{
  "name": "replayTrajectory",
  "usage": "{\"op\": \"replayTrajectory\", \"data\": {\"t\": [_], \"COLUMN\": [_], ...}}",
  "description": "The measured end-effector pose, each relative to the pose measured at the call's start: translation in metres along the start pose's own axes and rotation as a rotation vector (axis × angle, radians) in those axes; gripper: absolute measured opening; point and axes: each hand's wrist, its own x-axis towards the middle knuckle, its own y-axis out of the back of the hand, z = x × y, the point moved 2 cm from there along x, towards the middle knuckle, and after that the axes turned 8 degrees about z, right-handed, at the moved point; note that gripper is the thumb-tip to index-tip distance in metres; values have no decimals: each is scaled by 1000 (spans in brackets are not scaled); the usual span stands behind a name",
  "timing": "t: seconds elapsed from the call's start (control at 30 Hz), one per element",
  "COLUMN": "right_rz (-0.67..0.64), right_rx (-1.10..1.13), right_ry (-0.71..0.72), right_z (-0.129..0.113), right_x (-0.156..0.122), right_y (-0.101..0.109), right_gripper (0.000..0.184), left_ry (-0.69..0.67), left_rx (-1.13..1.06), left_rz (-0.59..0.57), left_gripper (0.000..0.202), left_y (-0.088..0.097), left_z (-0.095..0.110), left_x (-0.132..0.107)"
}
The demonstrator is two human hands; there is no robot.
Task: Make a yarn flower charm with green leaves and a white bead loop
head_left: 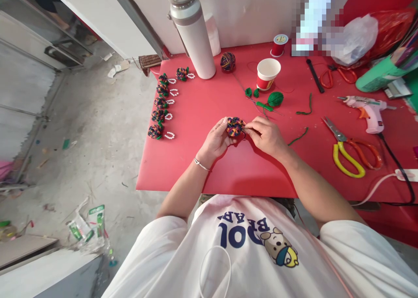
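A multicoloured crocheted flower (235,126) is held over the red table by my left hand (216,137), its thumb and fingers closed around the left side. My right hand (264,132) pinches at the flower's right edge, where a dark strand hangs down; what lies between those fingertips is too small to make out. Beyond my hands lie a green-handled crochet hook (264,106), a ball of green yarn (275,99) and two small green leaf pieces (248,92). Several finished flowers (154,131) with white bead loops (169,135) line the table's left side.
A white flask (197,41), a variegated yarn ball (227,62), a paper cup (267,73) and a red spool (279,45) stand toward the back. Right of my hands lie large scissors (341,137), a pink glue gun (367,108) and green yarn ends (298,137).
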Motion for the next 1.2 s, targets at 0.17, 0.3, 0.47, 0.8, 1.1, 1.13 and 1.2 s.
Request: {"op": "replayTrajectory", "data": {"t": [0.17, 0.3, 0.47, 0.8, 1.1, 1.13, 1.2], "right_rz": [20, 38, 43, 37, -12, -3, 38], "right_rx": [12, 17, 23, -172, 288, 328, 414], "right_ry": [-30, -33, -20, -17, -213, -265, -372], "right_z": [0, -2, -9, -23, -16, -16, -13], "right_x": [0, 1, 2, 2, 11, 12, 14], "right_y": [0, 0, 3, 8, 12, 13, 12], "right_gripper": [12, 7, 14, 23, 20, 23, 30], "left_ry": [70, 96, 74, -27, 1, -17, -144], "left_rx": [30, 38, 36, 196, 412, 428, 466], "left_rz": [-24, -61, -87, -114, -301, -302, -246], "left_gripper": [37, 36, 33, 49, 73, 72, 64], "left_y": [2, 3, -1, -9, -16, -17, -17], "left_z": [-3, -5, -9, -18, -29, -31, -32], "left_x": [4, 6, 2, 0, -4, -4, -3]}}
